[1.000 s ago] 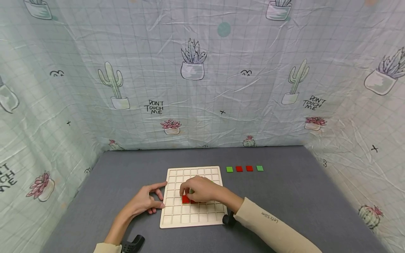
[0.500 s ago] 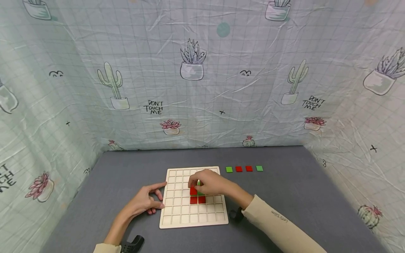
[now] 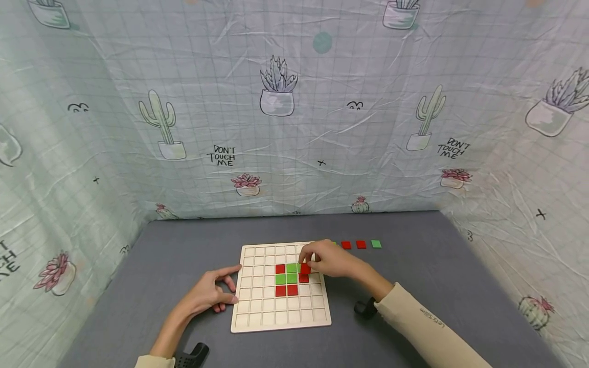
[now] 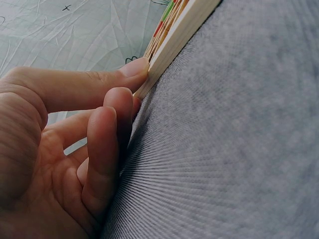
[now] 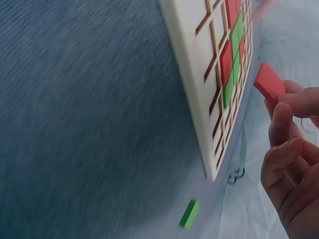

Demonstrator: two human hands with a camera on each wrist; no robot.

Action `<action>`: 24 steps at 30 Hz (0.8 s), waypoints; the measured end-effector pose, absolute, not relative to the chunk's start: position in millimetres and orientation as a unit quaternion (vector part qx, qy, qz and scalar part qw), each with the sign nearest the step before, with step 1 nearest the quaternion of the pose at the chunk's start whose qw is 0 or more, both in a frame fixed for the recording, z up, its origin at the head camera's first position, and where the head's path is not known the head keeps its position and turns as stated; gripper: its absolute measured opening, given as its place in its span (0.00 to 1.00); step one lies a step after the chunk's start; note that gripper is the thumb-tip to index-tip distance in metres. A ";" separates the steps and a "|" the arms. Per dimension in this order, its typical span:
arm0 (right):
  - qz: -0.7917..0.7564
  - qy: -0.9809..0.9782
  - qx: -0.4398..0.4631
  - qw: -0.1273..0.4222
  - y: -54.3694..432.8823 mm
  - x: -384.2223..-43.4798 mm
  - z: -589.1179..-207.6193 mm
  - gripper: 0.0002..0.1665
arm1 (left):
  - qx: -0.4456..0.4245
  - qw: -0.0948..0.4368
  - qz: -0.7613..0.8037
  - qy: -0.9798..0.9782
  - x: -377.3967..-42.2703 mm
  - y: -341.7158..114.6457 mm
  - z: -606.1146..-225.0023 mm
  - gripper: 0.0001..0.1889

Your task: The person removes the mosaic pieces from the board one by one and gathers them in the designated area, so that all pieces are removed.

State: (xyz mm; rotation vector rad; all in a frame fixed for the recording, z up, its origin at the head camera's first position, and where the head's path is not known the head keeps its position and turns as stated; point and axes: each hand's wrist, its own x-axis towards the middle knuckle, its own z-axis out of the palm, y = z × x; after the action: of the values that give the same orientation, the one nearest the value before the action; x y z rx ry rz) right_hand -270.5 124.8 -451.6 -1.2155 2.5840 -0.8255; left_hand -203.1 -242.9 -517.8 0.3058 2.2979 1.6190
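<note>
Right hand (image 3: 329, 257) pinching red square tile (image 5: 270, 82).
Loose-fingered left hand (image 3: 212, 292) is touching beige square wooden board (image 3: 269, 306) at nine o'clock.

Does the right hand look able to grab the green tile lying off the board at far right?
Probably not straight away: the right hand pinches a red tile. Otherwise, the way to the green tile looks free.

- Grey worktop (image 3: 414, 255) surrounded on three sides by pale, wrinkled cloth (image 3: 303, 138).
- Cloth printed with potted cacti (image 3: 162, 122), succulents (image 3: 277, 102), faint grid, "DON'T TOUCH ME" lettering (image 3: 222, 156).
</note>
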 end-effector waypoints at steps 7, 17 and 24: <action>-0.294 0.871 -0.389 0.064 150.1 -274.2 -451.8 0.12 | 0.111 0.155 0.563 0.804 -203.3 -242.9 -517.5 0.48; -0.298 0.882 -0.360 0.055 180.7 -278.9 -459.6 0.13 | 0.108 0.156 0.563 0.804 -202.9 -241.6 -517.5 0.48; -0.294 0.885 -0.358 0.043 193.6 -284.4 -464.6 0.13 | 0.101 0.149 0.553 0.813 -203.8 -241.4 -519.6 0.47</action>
State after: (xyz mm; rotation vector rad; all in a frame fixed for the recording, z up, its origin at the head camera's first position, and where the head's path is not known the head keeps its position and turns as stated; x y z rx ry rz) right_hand -284.4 193.6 -464.6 -1.0939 2.7084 -0.8996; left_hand -203.8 -241.4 -519.6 0.2897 2.3382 1.5895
